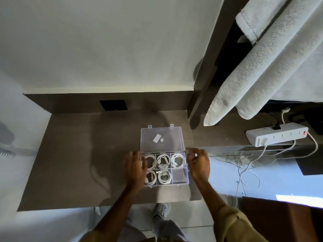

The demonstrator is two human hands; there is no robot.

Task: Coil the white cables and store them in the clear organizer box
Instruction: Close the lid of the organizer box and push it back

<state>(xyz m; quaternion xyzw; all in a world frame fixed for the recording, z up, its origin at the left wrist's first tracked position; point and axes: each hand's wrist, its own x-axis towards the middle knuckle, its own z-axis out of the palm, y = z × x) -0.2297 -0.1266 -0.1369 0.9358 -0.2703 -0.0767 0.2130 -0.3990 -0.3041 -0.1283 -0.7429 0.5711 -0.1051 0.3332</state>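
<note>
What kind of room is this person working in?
Probably a bedroom or hotel-style room, not a workshop. White towels hang at the right above a power strip with cords trailing to the floor. The clear organizer box sits on a dark built-in desk against a plain wall.

Organizer box (pixel 180 175) on the tabletop (pixel 70 154), open, with a hand at each side.

The box sits near the tabletop's right front corner, its lid (pixel 161 139) laid back behind it. Coiled cables (pixel 178 160) lie in all three rear compartments and in the front left and front middle ones. The left hand (pixel 135 169) overlaps the box's left compartments; the right hand (pixel 198 163) is just beside its right wall. Farther right, a power strip (pixel 277 136) rests on a ledge, towels (pixel 262 58) hanging above it.
</note>
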